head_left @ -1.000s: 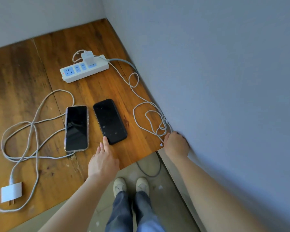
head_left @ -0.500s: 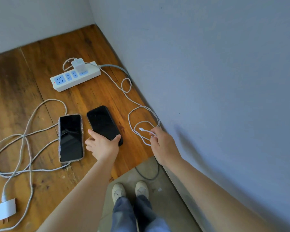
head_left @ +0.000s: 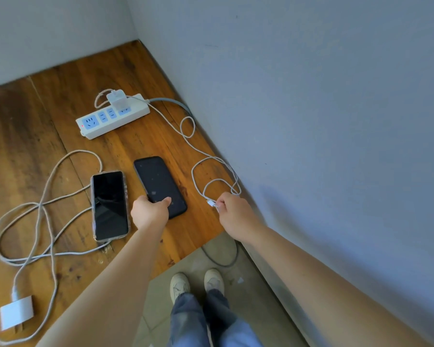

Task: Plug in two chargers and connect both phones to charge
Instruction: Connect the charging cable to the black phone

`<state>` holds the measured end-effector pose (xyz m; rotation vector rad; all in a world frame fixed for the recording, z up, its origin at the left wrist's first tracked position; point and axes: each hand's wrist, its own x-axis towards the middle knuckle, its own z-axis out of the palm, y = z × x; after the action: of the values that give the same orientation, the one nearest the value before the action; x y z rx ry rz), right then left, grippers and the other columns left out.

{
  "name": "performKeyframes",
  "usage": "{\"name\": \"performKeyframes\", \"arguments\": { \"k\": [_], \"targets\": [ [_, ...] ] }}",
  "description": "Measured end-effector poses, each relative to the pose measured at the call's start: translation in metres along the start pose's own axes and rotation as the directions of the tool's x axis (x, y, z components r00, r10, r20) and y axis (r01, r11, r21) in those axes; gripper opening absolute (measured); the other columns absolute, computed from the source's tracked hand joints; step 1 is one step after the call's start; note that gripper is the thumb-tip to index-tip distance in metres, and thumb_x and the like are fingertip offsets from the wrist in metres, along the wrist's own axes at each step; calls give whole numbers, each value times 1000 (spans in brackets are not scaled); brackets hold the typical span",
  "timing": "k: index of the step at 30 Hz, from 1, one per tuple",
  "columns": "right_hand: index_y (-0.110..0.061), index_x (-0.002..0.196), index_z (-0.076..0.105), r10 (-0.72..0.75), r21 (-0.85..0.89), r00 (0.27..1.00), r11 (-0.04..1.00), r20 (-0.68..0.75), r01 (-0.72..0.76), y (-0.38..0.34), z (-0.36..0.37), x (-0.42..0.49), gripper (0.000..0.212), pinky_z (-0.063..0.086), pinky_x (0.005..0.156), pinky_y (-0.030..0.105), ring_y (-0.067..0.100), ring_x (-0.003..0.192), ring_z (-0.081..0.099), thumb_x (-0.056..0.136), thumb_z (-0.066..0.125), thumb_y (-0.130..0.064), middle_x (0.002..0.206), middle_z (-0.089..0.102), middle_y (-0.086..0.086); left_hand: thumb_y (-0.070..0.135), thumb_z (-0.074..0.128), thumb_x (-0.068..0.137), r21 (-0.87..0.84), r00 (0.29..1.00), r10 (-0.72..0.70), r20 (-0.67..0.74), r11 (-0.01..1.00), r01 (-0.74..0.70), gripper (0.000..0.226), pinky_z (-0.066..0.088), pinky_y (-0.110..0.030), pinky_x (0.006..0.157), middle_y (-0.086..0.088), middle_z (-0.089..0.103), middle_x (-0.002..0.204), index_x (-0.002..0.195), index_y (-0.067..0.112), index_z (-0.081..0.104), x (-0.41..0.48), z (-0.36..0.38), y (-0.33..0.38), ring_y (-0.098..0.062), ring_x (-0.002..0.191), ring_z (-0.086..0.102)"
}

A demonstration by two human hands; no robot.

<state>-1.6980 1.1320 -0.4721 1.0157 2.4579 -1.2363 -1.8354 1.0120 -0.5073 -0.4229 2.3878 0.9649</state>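
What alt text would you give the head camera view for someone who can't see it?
A person's left hand grips a black phone on a wooden table while the right hand pinches a white cable's plug. One charger sits in a power strip; another lies unplugged.

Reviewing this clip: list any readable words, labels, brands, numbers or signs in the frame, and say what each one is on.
None can be read.
Power strip: only blue socket faces and a small red light, no legible marking.
Plugged-in charger: blurred, nothing legible.
Loose charger: plain white, no print visible.
Clear-cased phone and black phone: screens dark, no text.
Walls and wooden tabletop: no signs.
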Motion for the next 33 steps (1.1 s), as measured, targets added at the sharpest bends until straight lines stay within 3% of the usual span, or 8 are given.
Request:
{"name": "performKeyframes", "arguments": {
  "k": [5,8,14,17,21,25,28,33],
  "targets": [
    [-18,78,60,-47,87,995,995,-91,55,-17,-20,-20,24,38,51,20,6,58,51,93,52,-35,64,55,-7,13,75,80,-325,971,-132,198,926,192,14,52,-27,55,-12,68,90,82,4,65,-30,-39,11,-21,71,65],
    [-12,74,63,-101,167,989,979,-110,118,-39,-39,-43,31,35,51,17,4,52,48,91,54,-37,59,52,-8,7,74,80,-533,902,-204,381,749,395,21,54,-27,57,-15,68,96,95,3,60,-65,-70,18,-22,79,68],
    [-15,74,64,-206,308,975,925,-86,222,-73,-58,-94,36,32,43,18,4,42,38,94,47,-40,47,44,-9,6,73,79,-664,856,-125,501,579,473,34,56,-22,48,-18,73,88,108,4,56,-118,-113,15,-21,69,73],
    [-21,71,67,-258,315,966,915,-25,252,-83,-59,-109,31,32,45,19,4,41,38,95,49,-28,46,46,-11,8,75,78,-679,855,-77,512,573,458,35,54,-21,45,-16,75,75,107,4,56,-130,-121,17,-19,64,73],
    [-10,70,71,-243,336,970,915,17,223,-89,-59,-113,31,37,60,32,22,54,43,90,54,-26,59,48,14,9,75,78,-692,857,-48,512,569,445,38,53,-21,43,-17,74,84,111,4,55,-139,-126,23,-19,63,73],
    [0,64,63,-210,375,978,906,-3,196,-94,-52,-114,37,36,55,25,5,45,37,90,57,-26,46,36,-5,10,76,77,-692,863,-49,502,575,435,43,52,-21,41,-18,72,93,115,5,56,-143,-128,28,-20,63,73],
    [-14,59,67,-201,375,979,905,-31,198,-96,-48,-113,34,39,58,24,3,48,43,89,57,-25,55,48,4,10,76,77,-693,870,-54,490,581,426,43,52,-21,42,-18,73,92,115,5,57,-145,-129,29,-21,66,74],
    [2,65,66,-223,327,969,913,-102,245,-95,-43,-116,36,38,46,7,3,41,42,90,57,-23,50,44,6,8,75,78,-693,881,-60,470,593,410,41,51,-21,40,-19,73,93,114,4,56,-146,-129,27,-23,68,74]
  ]
}}
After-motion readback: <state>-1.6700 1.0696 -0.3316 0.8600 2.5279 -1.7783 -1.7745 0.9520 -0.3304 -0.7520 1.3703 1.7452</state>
